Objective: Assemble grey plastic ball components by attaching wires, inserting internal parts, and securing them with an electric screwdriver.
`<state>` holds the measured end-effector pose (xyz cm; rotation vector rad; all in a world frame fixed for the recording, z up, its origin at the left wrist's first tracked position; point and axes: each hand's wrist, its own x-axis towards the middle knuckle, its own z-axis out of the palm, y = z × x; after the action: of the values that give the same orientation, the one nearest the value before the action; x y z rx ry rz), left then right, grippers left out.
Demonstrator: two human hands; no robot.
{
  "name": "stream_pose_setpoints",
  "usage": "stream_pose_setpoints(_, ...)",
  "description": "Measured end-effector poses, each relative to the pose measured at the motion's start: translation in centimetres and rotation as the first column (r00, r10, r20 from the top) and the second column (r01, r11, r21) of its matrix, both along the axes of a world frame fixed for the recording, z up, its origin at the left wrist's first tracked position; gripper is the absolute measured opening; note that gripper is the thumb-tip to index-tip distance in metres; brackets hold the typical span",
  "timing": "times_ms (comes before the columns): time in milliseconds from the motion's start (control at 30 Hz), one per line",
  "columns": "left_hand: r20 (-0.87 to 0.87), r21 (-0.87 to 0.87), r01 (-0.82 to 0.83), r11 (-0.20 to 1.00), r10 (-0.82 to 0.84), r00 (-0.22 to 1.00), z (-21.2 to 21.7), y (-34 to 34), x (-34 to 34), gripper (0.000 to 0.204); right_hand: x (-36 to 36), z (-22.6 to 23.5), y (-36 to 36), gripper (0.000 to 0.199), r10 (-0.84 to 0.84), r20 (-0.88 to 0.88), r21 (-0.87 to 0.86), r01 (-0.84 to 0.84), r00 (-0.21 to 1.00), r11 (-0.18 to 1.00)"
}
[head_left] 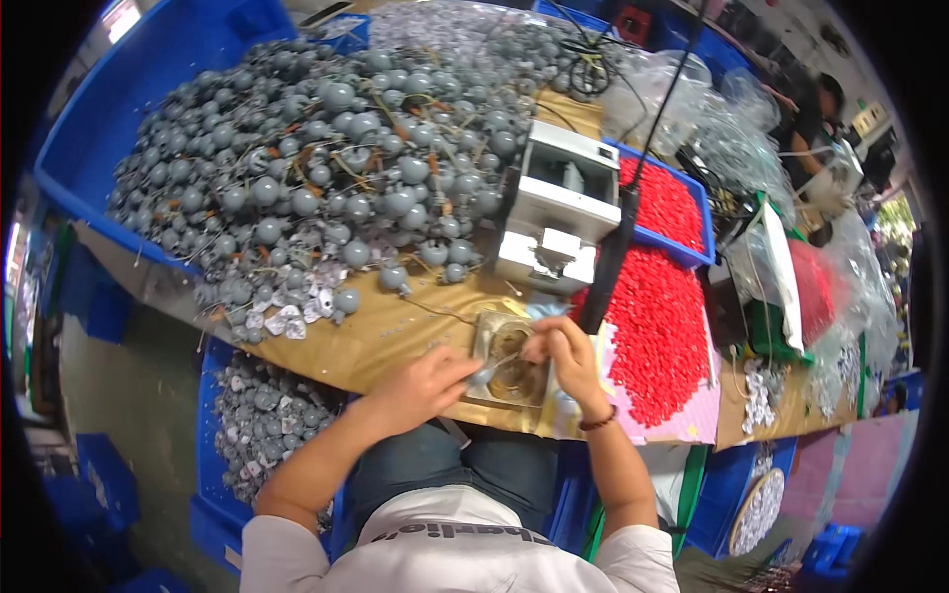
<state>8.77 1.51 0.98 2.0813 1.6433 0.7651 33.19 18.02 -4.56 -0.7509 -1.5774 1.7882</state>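
Observation:
At the table's near edge my left hand point(433, 383) is closed, its fingertips pinching a small grey ball-shaped part point(481, 378). My right hand point(567, 362) is closed too, thumb against forefinger; what it pinches is too small to make out. A thin pale strand seems to run between the two hands. Beneath them lies a square metal block point(483, 342) with a round hollow, partly covered by my fingers. Just beyond stands a white and grey bench device point(560, 210) with an open front.
Grey ball parts with wires point(336, 148) heap up in and before a large blue bin point(84, 148) at left. Small red pieces point(657, 336) lie at right, more in a blue tray point(708, 227). A dark pole point(621, 232) slants past the device. Another person point(813, 124) is at far right.

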Motion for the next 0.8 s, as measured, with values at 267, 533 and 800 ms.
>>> stream_pose_setpoints(267, -0.532, -0.242, -0.343, 0.908, 0.172, 0.829, 2.6, -6.6, -11.6, 0.028, 6.5, -0.2, 3.0, 0.012, -0.276, 0.255, 0.226, 0.221, 0.927, 0.949)
stream_pose_setpoints(533, -0.49, 0.233, -0.543, 0.806, 0.58, 0.65, -4.4, -2.4, -13.5, 0.034, 8.2, 0.2, 6.9, 0.017, -0.675, 0.434, 0.899, -0.234, 0.597, 0.37)
stream_pose_setpoints(800, -0.308, 0.244, -0.532, 0.811, 0.585, 0.75, -4.4, -5.0, -11.9, 0.035, 8.5, -1.3, 8.1, 0.012, -0.632, 0.517, 0.853, -0.287, 0.577, 0.436)
